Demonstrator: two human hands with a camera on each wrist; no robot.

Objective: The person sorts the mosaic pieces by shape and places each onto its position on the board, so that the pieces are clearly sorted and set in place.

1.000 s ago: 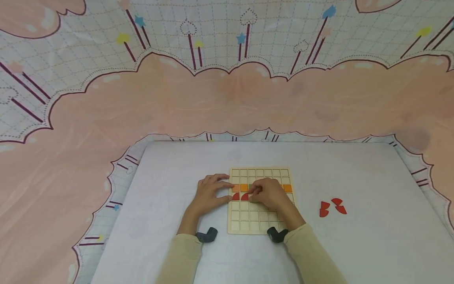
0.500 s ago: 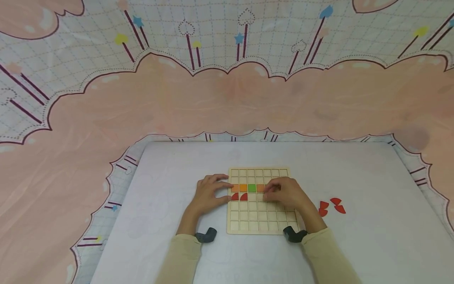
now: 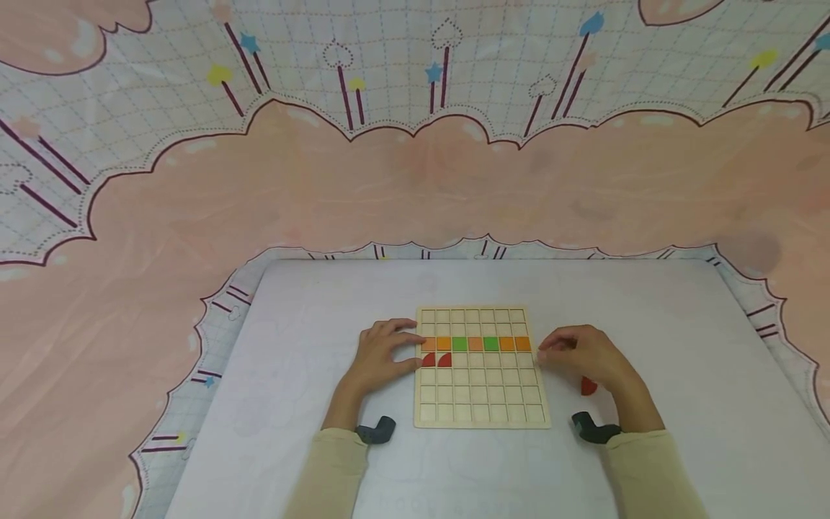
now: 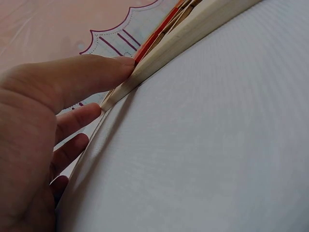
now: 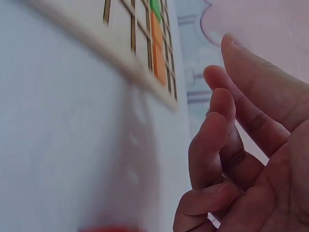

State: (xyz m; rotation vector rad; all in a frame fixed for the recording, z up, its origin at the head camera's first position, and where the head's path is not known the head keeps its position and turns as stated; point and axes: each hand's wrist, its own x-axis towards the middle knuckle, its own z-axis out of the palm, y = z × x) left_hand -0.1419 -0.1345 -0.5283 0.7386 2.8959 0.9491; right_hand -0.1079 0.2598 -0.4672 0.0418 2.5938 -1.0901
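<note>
A square wooden grid board (image 3: 482,396) lies on the white table. Orange and green square tiles (image 3: 475,344) fill one row across it. Below their left end, two red quarter-circle pieces (image 3: 444,360) sit in neighbouring cells. My left hand (image 3: 384,351) rests at the board's left edge; in the left wrist view its thumb (image 4: 104,72) touches the rim beside a red piece. To the right of the board, my right hand (image 3: 588,355) hovers with loosely bent fingers and nothing between them. Under it shows one loose red piece (image 3: 588,386); the hand and wrist hide the others.
The white tabletop (image 3: 311,303) surrounds the board. A patterned cloth (image 3: 428,180) with pink clouds hangs behind the table and along its sides. A dark wrist device (image 3: 376,430) sits at the left cuff, another wrist device (image 3: 593,429) at the right.
My right hand has moved right, off the board and over the loose red pieces, uncovering the whole tile row. The left hand has stayed at the board's left edge.
</note>
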